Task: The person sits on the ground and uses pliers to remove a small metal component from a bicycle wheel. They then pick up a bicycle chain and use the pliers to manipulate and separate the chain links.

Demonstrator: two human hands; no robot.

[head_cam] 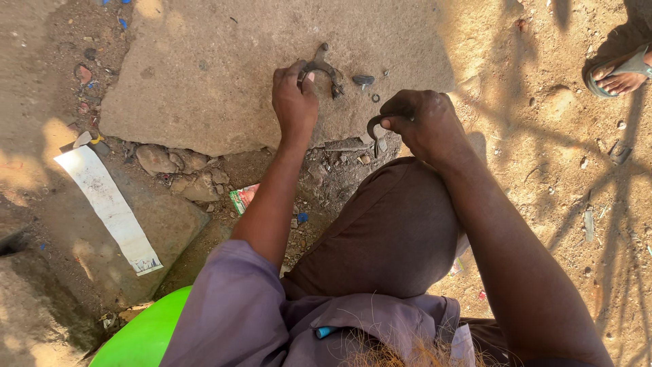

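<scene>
My left hand (pixel 293 102) presses on a dark, curved metal part (pixel 324 68) that lies on a flat concrete slab (pixel 217 75). Its fingers grip the near end of that part. My right hand (pixel 422 121) is closed around a second curved dark metal piece (pixel 373 126), held just above my raised knee (pixel 394 224) at the slab's near edge. Two small dark bits (pixel 363 80) rest on the slab between my hands.
A long white paper strip (pixel 109 207) lies on the ground at left. Stones and rubble (pixel 180 170) line the slab's edge. Another person's sandalled foot (pixel 621 75) stands at top right on sandy ground. A green plastic object (pixel 142 336) sits at the bottom left.
</scene>
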